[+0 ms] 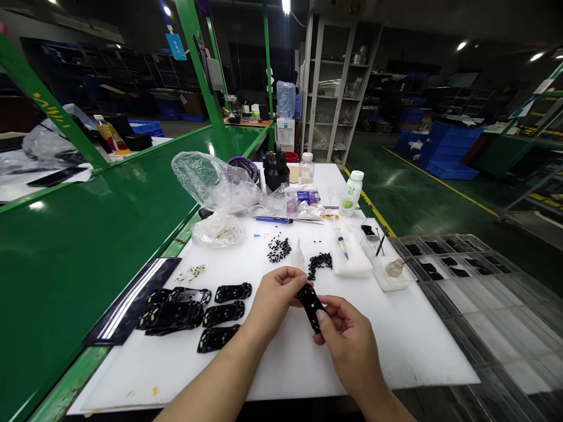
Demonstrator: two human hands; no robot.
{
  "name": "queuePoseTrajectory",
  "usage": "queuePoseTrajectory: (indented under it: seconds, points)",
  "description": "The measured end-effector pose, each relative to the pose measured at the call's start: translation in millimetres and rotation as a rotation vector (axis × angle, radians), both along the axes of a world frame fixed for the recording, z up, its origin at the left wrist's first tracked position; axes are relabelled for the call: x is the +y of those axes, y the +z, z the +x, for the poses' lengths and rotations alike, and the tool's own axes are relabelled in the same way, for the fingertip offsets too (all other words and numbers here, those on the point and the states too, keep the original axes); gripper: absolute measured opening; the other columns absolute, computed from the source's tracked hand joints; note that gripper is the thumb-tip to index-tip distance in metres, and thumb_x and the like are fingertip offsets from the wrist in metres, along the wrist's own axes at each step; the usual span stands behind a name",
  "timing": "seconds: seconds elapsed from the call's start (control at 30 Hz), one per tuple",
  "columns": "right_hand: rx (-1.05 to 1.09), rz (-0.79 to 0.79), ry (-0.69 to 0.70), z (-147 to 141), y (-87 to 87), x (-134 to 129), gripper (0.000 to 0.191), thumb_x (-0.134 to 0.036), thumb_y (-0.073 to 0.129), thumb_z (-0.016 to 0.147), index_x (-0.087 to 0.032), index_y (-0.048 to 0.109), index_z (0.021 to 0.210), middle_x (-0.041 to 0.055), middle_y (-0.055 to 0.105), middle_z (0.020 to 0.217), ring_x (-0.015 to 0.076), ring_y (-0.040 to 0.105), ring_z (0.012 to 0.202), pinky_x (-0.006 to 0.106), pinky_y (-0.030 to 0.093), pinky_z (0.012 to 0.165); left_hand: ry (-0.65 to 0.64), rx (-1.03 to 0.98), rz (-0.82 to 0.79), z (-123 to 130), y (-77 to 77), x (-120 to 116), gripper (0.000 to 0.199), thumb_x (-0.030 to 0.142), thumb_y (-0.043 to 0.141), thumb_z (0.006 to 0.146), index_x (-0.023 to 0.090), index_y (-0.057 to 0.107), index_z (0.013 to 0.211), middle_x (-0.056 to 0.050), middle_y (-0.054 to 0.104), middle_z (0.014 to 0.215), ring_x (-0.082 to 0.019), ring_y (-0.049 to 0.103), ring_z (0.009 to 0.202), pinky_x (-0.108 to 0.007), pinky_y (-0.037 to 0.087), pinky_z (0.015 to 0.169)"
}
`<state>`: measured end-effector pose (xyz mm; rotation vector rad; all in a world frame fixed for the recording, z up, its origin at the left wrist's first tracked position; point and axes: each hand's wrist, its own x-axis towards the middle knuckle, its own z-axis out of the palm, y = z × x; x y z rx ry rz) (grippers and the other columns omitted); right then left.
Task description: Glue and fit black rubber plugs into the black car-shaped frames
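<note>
Between my two hands is a flat black plastic part (311, 306), shaped like a small car base with little holes. My left hand (281, 293) pinches its upper end with thumb and fingers. At the lower end, my right hand (347, 331) grips it along the edge. Left of my hands lie several similar black parts (224, 313), some of them piled together (171, 316). Just beyond my hands are two heaps of tiny black pieces (278, 249), the nearer one (320, 264) beside a small white dropper bottle (298, 255).
A white foam block (352, 255) and a clear tray (393, 272) stand to the right. Farther back are a blue pen-like tool (273, 220), plastic bags (215, 181), a white bottle (352, 193) and a black flask (276, 170). Green conveyor (88, 234) runs along the left; compartment trays (484, 293) lie right.
</note>
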<state>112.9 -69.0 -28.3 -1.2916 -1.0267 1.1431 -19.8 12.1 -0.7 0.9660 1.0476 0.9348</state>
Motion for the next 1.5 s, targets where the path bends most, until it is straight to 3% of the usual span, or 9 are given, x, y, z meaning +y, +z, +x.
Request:
queuePoseTrajectory:
  seconds: [0.47,0.77,1.13,1.37,1.5]
  points:
    - [0.071,-0.031,-0.002,1.8,7.4,-1.2,0.037,-0.047,0.067,0.084,-0.016,0.067,0.104,0.0028,0.062,0.078,0.014,0.058,0.064,0.027,0.058,0.059,-0.01,0.108,0.05,2.9,3.3,-1.6,0.019,0.028,0.075,0.071,0.014,0.064,0.077,-0.004,0.07,0.068,-0.014,0.063,0.062,-0.026,0.051,0.059]
    - [0.07,-0.015,0.007,2.9,8.9,-1.2,0.036,-0.047,0.066,0.085,-0.017,0.067,0.104,0.003,0.064,0.08,0.0135,0.061,0.064,0.024,0.057,0.058,-0.021,-0.023,-0.001,-1.9,0.6,-0.5,0.022,0.032,0.073,0.074,0.013,0.065,0.08,-0.009,0.074,0.08,-0.015,0.065,0.066,-0.025,0.051,0.057]
    - [0.047,0.013,-0.006,3.9,6.1,-1.3,0.038,-0.049,0.064,0.085,-0.017,0.067,0.104,0.0054,0.068,0.086,0.0136,0.063,0.061,0.024,0.056,0.058,0.002,0.022,-0.015,-0.5,3.3,-1.5,0.022,0.028,0.077,0.067,0.013,0.066,0.078,-0.007,0.071,0.071,-0.017,0.066,0.064,-0.026,0.052,0.057]
    - [0.052,0.072,-0.023,6.1,-0.5,-2.5,0.046,-0.053,0.058,0.087,-0.014,0.068,0.11,0.0105,0.07,0.093,0.0174,0.065,0.061,0.029,0.055,0.056,0.042,0.027,-0.015,0.1,4.4,-1.4,0.022,0.027,0.078,0.066,0.014,0.064,0.077,-0.006,0.072,0.071,-0.016,0.065,0.064,-0.026,0.051,0.059]
    - [0.057,0.077,-0.062,2.8,3.7,-3.7,0.045,-0.052,0.06,0.085,-0.014,0.069,0.107,0.0097,0.071,0.088,0.0177,0.064,0.06,0.03,0.055,0.055,0.048,0.043,-0.007,-0.2,4.5,-1.2,0.022,0.027,0.078,0.066,0.014,0.063,0.075,-0.006,0.071,0.071,-0.015,0.064,0.064,-0.025,0.05,0.059]
